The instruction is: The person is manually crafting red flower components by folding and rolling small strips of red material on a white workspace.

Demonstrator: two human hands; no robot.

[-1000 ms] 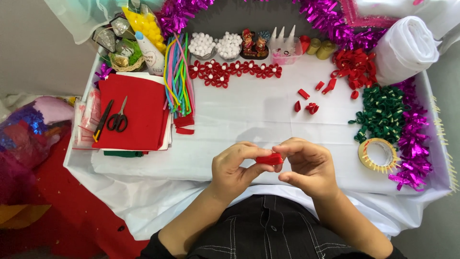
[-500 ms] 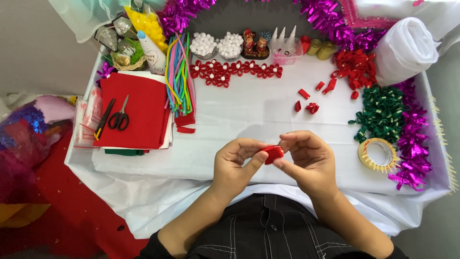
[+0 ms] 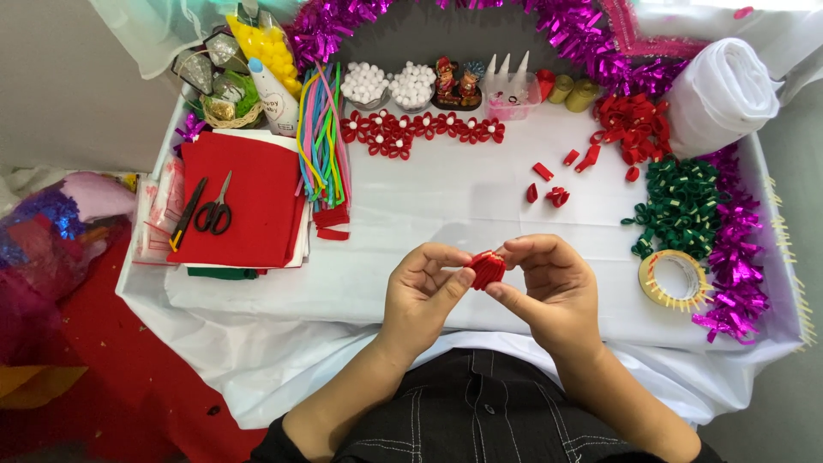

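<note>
White-clothed table [image 3: 446, 214], crowded with craft bits.
Left hand [image 3: 420, 296] and right hand [image 3: 553, 287] together pinch a small red ribbon piece [image 3: 487, 268], scissors [image 3: 216, 206] well to its left.

hands [image 3: 489, 291] pinching red ribbon piece [image 3: 487, 268]

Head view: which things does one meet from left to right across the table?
Scissors → coloured pipe cleaners → left hand → folded red piece → right hand → tape roll → purple tinsel.
</note>
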